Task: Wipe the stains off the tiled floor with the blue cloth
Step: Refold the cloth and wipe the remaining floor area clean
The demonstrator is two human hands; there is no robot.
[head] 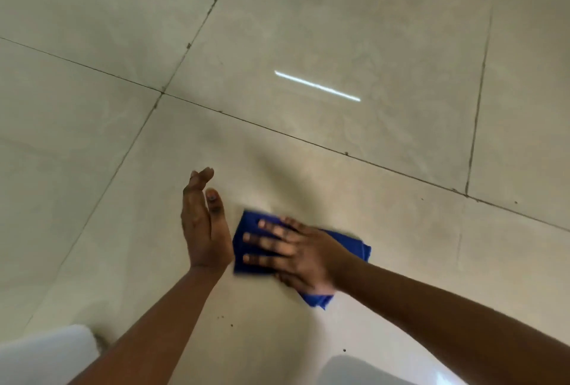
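The right hand [300, 253] lies flat, fingers spread, pressing the blue cloth [246, 249] against the tiled floor [339, 30], on the tile nearest the person. The hand hides the cloth's middle; its edges are blurred. The left hand [203, 227] stands open on edge just beside the cloth, fingers straight, holding nothing. Small dark specks [226, 321] lie nearby. Both forearms are cut off at the bottom edge.
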